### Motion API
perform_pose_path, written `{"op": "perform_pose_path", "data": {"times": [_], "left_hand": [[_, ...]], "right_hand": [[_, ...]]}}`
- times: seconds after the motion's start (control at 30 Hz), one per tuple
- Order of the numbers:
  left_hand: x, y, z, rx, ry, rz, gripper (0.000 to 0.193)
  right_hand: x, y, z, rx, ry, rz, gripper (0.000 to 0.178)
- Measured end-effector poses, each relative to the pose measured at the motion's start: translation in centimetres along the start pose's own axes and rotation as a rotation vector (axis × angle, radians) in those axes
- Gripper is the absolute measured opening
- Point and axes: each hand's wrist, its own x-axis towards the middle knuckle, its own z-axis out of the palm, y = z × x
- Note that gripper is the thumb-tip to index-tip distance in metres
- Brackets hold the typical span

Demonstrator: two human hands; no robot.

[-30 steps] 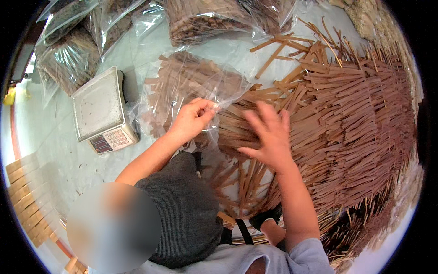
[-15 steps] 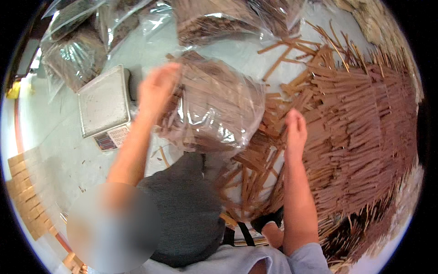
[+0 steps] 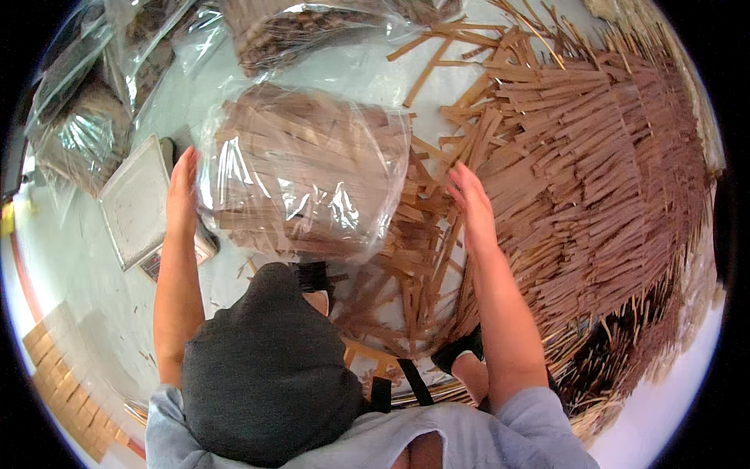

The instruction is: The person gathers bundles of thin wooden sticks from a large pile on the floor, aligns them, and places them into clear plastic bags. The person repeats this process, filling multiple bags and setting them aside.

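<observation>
A clear plastic bag (image 3: 312, 172) packed with flat brown strips lies on the floor between my two hands. My left hand (image 3: 182, 191) is upright along the bag's left side, fingers stretched out and nothing in them. Whether it touches the plastic, I cannot tell. Over on the right, my right hand (image 3: 471, 199) is held apart from the bag, with its fingers extended and spread a little. Loose brown strips (image 3: 422, 234) lie beneath and around that hand. A weighing scale with a metal pan (image 3: 137, 203) stands just left of my left hand.
A broad layered pile of brown strips (image 3: 578, 180) fills the right side. More filled plastic bags (image 3: 305, 31) lie at the far side and far left. My bent knee in dark cloth (image 3: 266, 367) rises close below the bag. Tan blocks (image 3: 74, 391) lie at lower left.
My left hand has come off the bag's upper left part and dropped to its left side. My right hand has shifted slightly left. The whole view has swung, moving the scene leftward.
</observation>
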Motion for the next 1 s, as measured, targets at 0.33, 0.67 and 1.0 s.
{"op": "perform_pose_path", "data": {"times": [0.33, 0.67, 1.0], "left_hand": [[-3.7, 0.5, 3.0, -0.311, -0.059, -0.346, 0.074], [-3.8, -0.3, 4.4, -0.410, 0.114, -0.343, 0.068], [-4.4, 3.4, 7.3, 0.635, 0.218, 0.532, 0.049]], "right_hand": [[-6.2, 2.3, 8.8, 0.277, 0.044, 0.164, 0.065], [-4.9, 6.1, 7.4, 0.141, 0.068, 0.265, 0.074], [8.1, 3.7, -2.5, -0.255, 0.404, 0.018, 0.098]]}}
